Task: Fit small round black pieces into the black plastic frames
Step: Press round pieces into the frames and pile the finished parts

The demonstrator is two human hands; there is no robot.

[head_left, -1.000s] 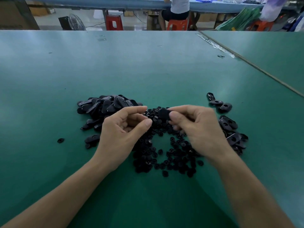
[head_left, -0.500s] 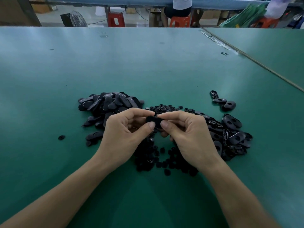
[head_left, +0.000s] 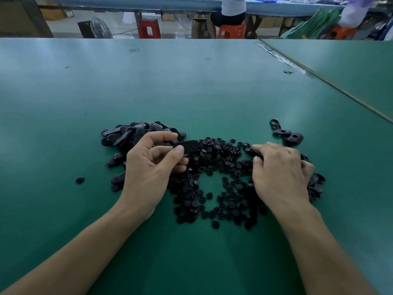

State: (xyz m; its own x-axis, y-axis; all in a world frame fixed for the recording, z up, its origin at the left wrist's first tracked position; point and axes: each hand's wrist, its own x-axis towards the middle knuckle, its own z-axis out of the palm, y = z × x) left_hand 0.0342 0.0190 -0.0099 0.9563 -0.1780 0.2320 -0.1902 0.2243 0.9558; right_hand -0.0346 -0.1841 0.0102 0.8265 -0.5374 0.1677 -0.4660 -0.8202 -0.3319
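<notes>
the green tabletop [head_left: 191,92] runs wide and flat with a soft sheen. on its near half, black frames [head_left: 131,135] lie heaped over one another to the left. just beside them, in the middle, small round black pieces [head_left: 221,165] spread in a loose ring around a patch of bare green. more frames [head_left: 294,138] lie scattered to the right. a lone round piece [head_left: 79,180] sits apart, far left. a tiny black scrap [head_left: 288,72] lies by the seam [head_left: 331,86] with a second tabletop [head_left: 350,67].

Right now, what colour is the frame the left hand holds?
Plain black, no pattern. The frame in the left hand shows best in the head view.
</notes>
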